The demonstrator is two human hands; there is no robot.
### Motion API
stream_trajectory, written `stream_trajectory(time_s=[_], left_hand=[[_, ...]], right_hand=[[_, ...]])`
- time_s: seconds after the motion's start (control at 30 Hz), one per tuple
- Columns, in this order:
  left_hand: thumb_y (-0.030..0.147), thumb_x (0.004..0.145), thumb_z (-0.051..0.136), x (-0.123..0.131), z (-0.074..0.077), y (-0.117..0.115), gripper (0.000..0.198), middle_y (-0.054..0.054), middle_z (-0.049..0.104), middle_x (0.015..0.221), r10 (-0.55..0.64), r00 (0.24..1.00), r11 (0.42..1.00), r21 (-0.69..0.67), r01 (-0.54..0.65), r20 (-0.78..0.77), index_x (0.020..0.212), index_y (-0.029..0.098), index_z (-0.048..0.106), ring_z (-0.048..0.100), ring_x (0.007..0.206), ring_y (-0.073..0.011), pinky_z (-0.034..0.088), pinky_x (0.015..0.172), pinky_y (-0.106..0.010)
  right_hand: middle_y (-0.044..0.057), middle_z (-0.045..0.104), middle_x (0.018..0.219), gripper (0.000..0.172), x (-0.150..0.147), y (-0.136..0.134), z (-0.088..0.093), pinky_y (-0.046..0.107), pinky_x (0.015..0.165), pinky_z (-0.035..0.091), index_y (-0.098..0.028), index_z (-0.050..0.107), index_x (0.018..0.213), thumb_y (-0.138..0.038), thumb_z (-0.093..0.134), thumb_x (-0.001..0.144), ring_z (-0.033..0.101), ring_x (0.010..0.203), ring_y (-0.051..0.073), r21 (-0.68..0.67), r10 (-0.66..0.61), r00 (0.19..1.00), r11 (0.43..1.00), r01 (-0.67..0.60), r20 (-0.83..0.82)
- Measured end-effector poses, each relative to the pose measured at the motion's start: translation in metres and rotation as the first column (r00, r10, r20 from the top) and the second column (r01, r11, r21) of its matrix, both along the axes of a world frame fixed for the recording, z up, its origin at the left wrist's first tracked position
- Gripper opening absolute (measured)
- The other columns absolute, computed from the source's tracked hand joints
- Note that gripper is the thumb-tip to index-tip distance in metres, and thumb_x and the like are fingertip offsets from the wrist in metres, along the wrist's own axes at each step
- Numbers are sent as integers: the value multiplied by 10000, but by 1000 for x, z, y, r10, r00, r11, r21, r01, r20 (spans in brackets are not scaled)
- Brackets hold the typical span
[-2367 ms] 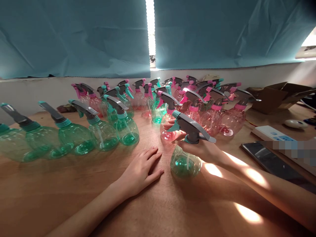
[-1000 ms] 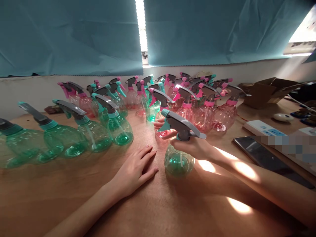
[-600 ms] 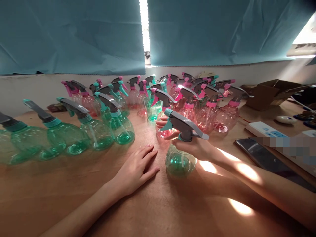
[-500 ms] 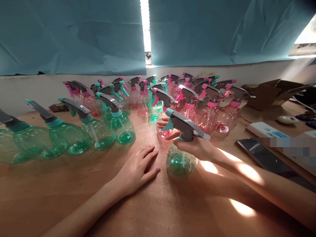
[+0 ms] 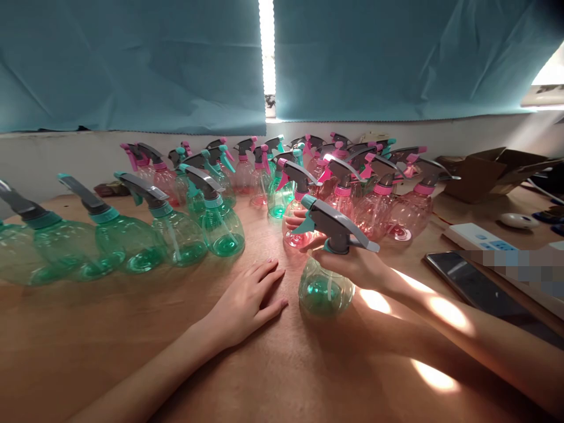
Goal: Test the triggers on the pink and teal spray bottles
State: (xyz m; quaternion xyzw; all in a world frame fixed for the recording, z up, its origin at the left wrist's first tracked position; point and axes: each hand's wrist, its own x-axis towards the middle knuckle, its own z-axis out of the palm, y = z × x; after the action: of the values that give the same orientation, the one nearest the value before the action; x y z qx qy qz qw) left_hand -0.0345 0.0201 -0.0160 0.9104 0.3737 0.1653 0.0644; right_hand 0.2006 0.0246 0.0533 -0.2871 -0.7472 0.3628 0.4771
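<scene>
One hand has the grip here: the right hand (image 5: 356, 267) is wrapped around the neck of a green spray bottle (image 5: 326, 291), fingers closed tight just under the grey trigger head (image 5: 339, 229). The teal nozzle points left and away from the person. The bottle stands upright on the wooden table (image 5: 282, 376), right in front of the person and a bit right of centre. The left hand (image 5: 247, 302) lies flat on the wood, palm down, fingers spread, holding nothing. It's just beside the bottle but not touching it.

My take on doing this bit well: grabbing at the neck looks like the right call, since the round body seems thin and squashy and would probably dent under a squeeze. I'd press the base flat on the wood so the head can't wobble, and bring the free hand onto the body if the head needs a twist. Mind the fingertips too, because the nearest pink one (image 5: 299, 232) stands just behind them and looks easy to tip.

Further out, a row of green bottles (image 5: 176, 235) runs off to the left and a pink bunch (image 5: 383, 205) crowds behind and to the right. A phone (image 5: 467, 282) and a white power strip (image 5: 478, 236) lie over on the right. A blue curtain (image 5: 132, 59) hangs at the back.
</scene>
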Motion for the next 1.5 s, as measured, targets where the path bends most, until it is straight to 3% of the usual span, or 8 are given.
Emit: stream_trajectory(time_s=[0.27,0.37,0.5,0.9,1.07,1.37,1.5], left_hand=[[470,961,473,0,0,0,491,-104,439,1455,-5,1000,1000,12,5,-9,1376,207,472,407,1328,-287,321,1110,-475],[471,966,461,0,0,0,488,-104,437,1457,-3,1000,1000,12,3,-16,1375,206,469,401,1333,-285,325,1108,-469],[470,964,465,-1,-1,0,489,-105,441,1454,0,1000,1000,9,0,-18,1376,205,469,400,1333,-288,324,1109,-471],[440,954,494,3,8,-1,497,-142,437,1454,4,998,1000,-23,-5,-61,1362,156,495,401,1334,-304,321,1106,-505],[449,951,496,2,7,-2,494,-130,442,1453,9,998,1000,-21,-10,-57,1363,175,494,399,1338,-297,325,1106,-498],[456,955,479,3,7,0,495,-123,439,1457,0,998,1000,-21,-1,-57,1360,172,495,395,1343,-283,312,1118,-481],[451,950,491,3,9,-1,492,-122,444,1454,1,999,999,-38,-3,-54,1361,181,495,402,1338,-288,314,1115,-491]], right_hand=[[65,625,1277,503,-1,0,-4,413,924,528,-218,566,1266,-118,528,774,626,1110,244,-26,-89,996,996,89,21],[76,628,1267,456,-3,-1,-3,402,885,550,-198,574,1235,-153,544,783,635,1097,246,-19,-110,994,994,111,11],[87,617,1276,481,-4,-2,-1,348,845,568,-186,554,1232,-114,531,758,603,1158,228,5,-104,994,994,105,-28],[79,590,1299,590,0,0,4,283,815,584,-200,464,1293,-100,629,735,623,1062,171,-40,-15,998,999,18,54],[63,629,1228,479,-2,-3,6,274,778,570,-203,504,1218,-110,557,751,653,940,151,-55,-82,994,995,86,74],[47,674,952,202,-2,-4,7,271,703,548,-174,625,912,-176,543,728,638,793,141,-15,-118,992,993,119,39],[64,680,1002,240,-2,-4,6,281,711,557,-164,612,949,-152,537,722,650,775,138,-19,-109,993,994,110,34]])
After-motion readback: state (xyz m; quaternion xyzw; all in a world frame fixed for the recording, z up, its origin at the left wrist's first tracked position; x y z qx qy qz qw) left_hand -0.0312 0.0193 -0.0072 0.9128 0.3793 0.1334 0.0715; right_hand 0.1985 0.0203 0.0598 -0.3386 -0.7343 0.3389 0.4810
